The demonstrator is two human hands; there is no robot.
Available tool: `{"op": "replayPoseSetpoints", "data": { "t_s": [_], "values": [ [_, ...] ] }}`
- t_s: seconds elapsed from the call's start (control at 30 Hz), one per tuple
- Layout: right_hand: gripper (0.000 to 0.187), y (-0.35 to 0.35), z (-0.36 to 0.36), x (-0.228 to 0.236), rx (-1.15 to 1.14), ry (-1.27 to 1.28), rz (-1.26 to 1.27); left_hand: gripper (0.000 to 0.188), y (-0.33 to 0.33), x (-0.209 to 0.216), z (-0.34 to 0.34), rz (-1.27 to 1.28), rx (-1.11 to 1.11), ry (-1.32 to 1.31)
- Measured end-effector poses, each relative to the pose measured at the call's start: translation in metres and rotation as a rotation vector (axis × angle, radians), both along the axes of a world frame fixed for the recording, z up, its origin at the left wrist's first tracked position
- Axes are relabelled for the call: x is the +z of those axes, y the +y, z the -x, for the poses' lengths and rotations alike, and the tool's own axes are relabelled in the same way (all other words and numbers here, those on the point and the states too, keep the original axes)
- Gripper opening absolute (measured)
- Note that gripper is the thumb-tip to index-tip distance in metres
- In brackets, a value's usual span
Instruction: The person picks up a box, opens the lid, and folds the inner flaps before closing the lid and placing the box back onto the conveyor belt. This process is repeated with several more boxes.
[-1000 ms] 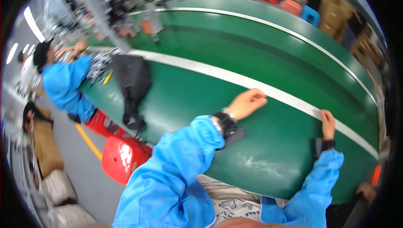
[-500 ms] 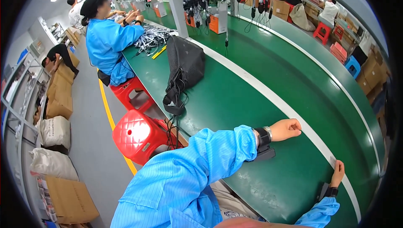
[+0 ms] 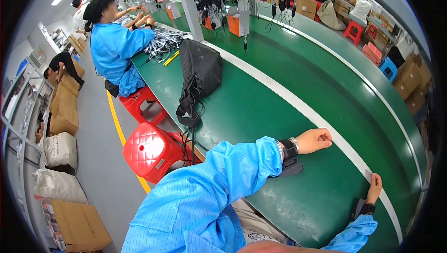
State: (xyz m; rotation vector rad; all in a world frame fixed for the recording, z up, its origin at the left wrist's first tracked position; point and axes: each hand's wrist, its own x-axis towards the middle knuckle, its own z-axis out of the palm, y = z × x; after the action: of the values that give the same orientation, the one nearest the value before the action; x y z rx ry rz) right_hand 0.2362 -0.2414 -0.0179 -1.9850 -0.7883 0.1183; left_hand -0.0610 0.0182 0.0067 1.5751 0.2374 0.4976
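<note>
Over the green worktable (image 3: 279, 201), my left hand (image 3: 315, 141) is loosely closed beside the white rail (image 3: 298, 107), and nothing shows in its curled fingers. A metal-banded watch, a black strap and a dark box-shaped device (image 3: 289, 169) are on that wrist. Farther right, my right hand (image 3: 375, 188) is at the same rail, its fingers drawn together and no object visible in them. A black strap and a dark device (image 3: 357, 208) are on this wrist too. Both my arms wear light blue sleeves. Toward the far left of the table lies a dark grey bag (image 3: 200, 69) with straps and black cords.
A co-worker in blue (image 3: 114, 50) handles items by a pile of grey cables (image 3: 163, 41). Yellow sticks (image 3: 172, 58) lie nearby. Bundled black cables (image 3: 214, 1) hang above a green belt (image 3: 326, 80). A red stool (image 3: 146, 153) stands left of the table; cartons (image 3: 79, 225) line the aisle.
The whole view has shifted slightly, so the bag and co-worker appear a little farther left. Both my hands keep nearly the same pose and place at the rail.
</note>
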Motion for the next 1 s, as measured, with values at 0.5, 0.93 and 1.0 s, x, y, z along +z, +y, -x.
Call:
{"op": "replayPoseSetpoints", "data": {
  "t_s": [0.5,0.93,1.0],
  "values": [
    [0.017,0.002,-0.001,-0.005,0.004,0.064,-0.113,0.020,0.004,-0.003,0.001,0.153,0.032,0.010],
    [0.010,-0.001,0.022,0.006,-0.020,-0.101,-0.130,0.021,-0.010,0.001,-0.002,0.399,0.272,-0.114],
    [0.010,-0.005,0.026,0.007,-0.016,-0.153,-0.124,0.022,-0.010,0.003,-0.005,0.421,0.319,-0.110]
  ]
}}
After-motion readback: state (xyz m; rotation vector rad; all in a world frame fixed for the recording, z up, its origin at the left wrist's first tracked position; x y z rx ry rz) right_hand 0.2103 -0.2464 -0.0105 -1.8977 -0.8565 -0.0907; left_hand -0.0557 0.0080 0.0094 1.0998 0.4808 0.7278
